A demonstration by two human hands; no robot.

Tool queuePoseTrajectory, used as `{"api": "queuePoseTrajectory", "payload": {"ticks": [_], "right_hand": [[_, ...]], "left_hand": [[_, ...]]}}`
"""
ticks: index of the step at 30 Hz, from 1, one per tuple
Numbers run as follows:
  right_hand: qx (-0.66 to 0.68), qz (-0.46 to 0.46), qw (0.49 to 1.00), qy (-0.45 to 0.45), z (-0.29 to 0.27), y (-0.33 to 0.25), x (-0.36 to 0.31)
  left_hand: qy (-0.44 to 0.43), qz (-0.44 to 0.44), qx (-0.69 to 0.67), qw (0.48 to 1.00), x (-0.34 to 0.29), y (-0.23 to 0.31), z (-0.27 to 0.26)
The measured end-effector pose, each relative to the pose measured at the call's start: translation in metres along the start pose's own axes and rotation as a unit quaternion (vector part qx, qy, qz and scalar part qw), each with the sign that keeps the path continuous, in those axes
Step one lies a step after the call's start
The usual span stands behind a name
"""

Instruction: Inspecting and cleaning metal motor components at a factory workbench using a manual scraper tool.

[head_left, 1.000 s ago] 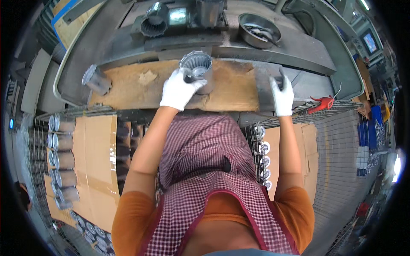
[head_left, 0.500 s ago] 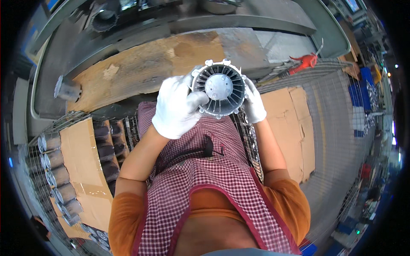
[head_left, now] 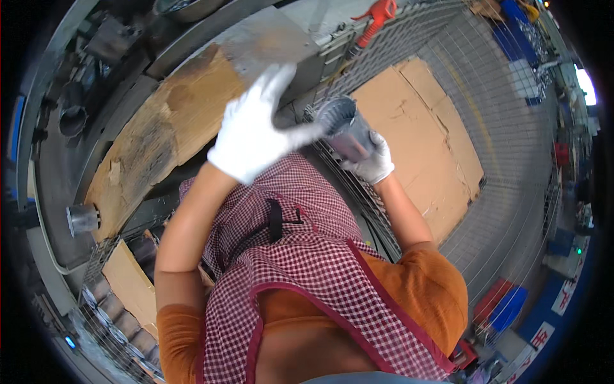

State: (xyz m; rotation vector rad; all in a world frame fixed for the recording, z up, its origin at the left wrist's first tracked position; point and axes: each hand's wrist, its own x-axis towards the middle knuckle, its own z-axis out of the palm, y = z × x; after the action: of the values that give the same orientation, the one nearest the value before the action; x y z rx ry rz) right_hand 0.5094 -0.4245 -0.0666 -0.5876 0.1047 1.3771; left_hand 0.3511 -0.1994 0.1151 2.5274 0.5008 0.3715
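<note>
White gloves cover both of my hands. A grey cylindrical metal casting (head_left: 350,136), hollow at its top, is held in my right hand (head_left: 373,160), whose fingers wrap round its lower end. The casting tilts with its open rim up and to the left. My left hand (head_left: 259,128) is spread, fingers stretched upward and thumb reaching toward the casting's rim; motion blur hides whether the thumb touches it. Beneath my hands lies the checked apron (head_left: 288,205) over my lap.
At my right a wire-mesh cage holds flat cardboard (head_left: 416,147). A red air gun (head_left: 374,22) sits on its far edge. A scorched wooden board (head_left: 160,134) lies on the bench, another metal cylinder (head_left: 83,219) at its left end. Several similar cylinders (head_left: 115,313) fill a lower-left basket.
My view has turned toward the right-hand cage. My left hand has let go of the casting and opened. The casting, now only in my right hand, has tipped from end-on to sideways.
</note>
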Motion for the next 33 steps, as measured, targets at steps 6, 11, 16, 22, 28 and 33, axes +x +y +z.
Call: {"api": "queuePoseTrajectory", "payload": {"ticks": [6,11,16,22,28,33], "right_hand": [[-0.119,-0.089,0.924,0.353,-0.104,-0.038,-0.011],[-0.262,-0.085,0.785,0.555,-0.156,-0.06,0.038],[-0.544,-0.057,0.602,0.581,-0.169,-0.064,0.104],[-0.687,0.076,0.523,0.5,-0.118,-0.061,0.178],[-0.713,0.095,0.54,0.436,-0.171,-0.046,0.211],[-0.715,0.081,0.558,0.413,-0.179,-0.042,0.195]], "left_hand": [[0.074,0.087,0.114,0.987,0.119,0.018,0.042],[0.01,0.025,0.088,0.996,0.17,0.002,0.089],[0.118,0.072,0.028,0.99,0.168,-0.015,0.098],[0.127,0.086,0.024,0.988,0.16,-0.016,0.091],[0.153,0.134,-0.013,0.979,0.16,-0.021,0.094],[0.129,0.092,-0.004,0.987,0.162,-0.019,0.091]]}}
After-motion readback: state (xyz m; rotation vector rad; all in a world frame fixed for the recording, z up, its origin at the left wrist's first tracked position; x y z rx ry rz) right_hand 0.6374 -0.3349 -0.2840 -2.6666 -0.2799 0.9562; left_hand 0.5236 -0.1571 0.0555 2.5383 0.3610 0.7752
